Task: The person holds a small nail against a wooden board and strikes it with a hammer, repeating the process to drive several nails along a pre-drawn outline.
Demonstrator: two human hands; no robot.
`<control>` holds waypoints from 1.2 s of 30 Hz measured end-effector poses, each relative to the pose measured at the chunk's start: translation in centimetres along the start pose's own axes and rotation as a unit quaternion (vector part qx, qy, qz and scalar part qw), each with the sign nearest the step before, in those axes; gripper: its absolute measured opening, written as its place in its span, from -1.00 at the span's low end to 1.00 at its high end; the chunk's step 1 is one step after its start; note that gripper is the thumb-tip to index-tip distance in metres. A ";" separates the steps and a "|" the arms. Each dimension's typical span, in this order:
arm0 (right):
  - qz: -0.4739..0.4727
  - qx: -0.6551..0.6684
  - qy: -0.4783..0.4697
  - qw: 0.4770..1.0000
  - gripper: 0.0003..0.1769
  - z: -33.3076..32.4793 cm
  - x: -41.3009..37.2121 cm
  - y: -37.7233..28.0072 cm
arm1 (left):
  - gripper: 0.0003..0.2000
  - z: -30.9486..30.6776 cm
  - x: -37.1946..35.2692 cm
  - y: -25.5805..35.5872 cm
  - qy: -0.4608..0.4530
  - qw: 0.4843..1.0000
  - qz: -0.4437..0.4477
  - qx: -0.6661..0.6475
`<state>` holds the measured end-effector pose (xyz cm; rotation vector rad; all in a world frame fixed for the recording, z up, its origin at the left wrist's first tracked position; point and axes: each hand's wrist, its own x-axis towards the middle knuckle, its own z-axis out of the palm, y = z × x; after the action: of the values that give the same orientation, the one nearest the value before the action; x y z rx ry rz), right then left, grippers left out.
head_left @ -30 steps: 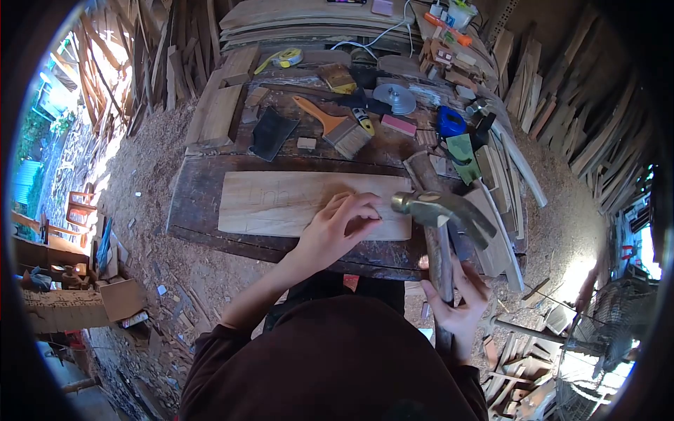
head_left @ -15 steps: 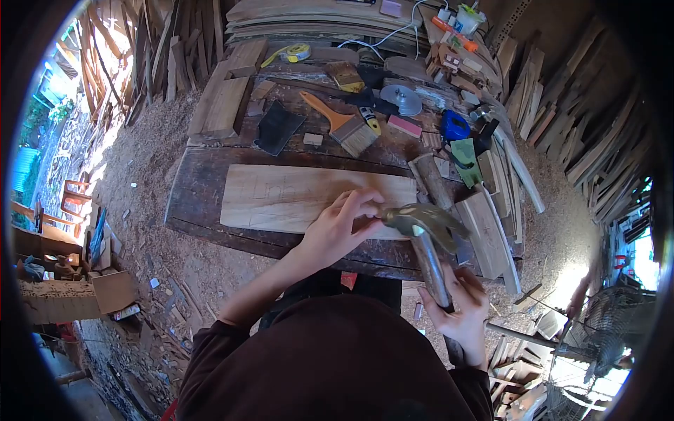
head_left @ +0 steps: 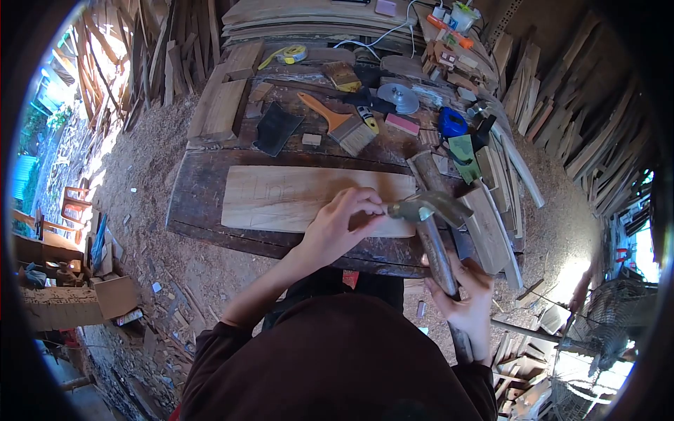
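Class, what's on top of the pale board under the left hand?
The pale board bears faint markings towards its left end. The left hand and hammer head hide patches further right; what's beneath them can't be seen.

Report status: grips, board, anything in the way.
Right grip closed around hammer. Left grip over board, contents unclear. Board flat on workbench; hammer head partly hides its right end.

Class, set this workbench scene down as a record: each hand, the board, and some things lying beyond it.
Right hand: gripping the hammer by its handle
Left hand: over the board, fingertips near the hammer's head; anything pinched is too small to tell
Board: pale wood, marked on its left part
Beyond it: orange-handled brush, dark sheet, pink block
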<state>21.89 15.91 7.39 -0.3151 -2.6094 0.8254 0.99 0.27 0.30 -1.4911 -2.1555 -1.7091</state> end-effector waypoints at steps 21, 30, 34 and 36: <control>0.201 0.350 0.180 0.897 -0.46 5.9 -0.1 8.2 | -0.87 -14.7 -1.5 -4.6 0.089 0.956 -0.202 0.194; 0.211 0.328 0.183 0.902 -0.44 5.7 -0.1 8.2 | -0.90 -13.5 -3.5 -3.4 0.174 0.948 -0.097 0.249; 0.199 0.317 0.179 0.910 -0.44 5.5 -0.1 8.1 | -0.91 -13.0 -5.6 -4.5 0.237 0.948 -0.041 0.206; 0.204 0.334 0.180 0.903 -0.44 5.4 0.2 7.5 | -0.93 -13.1 -6.0 -4.8 0.229 0.957 -0.041 0.171</control>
<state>20.13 19.31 -1.07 -0.7348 -1.7975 1.5642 -5.64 -13.33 -1.12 -0.8342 -2.1290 -1.4200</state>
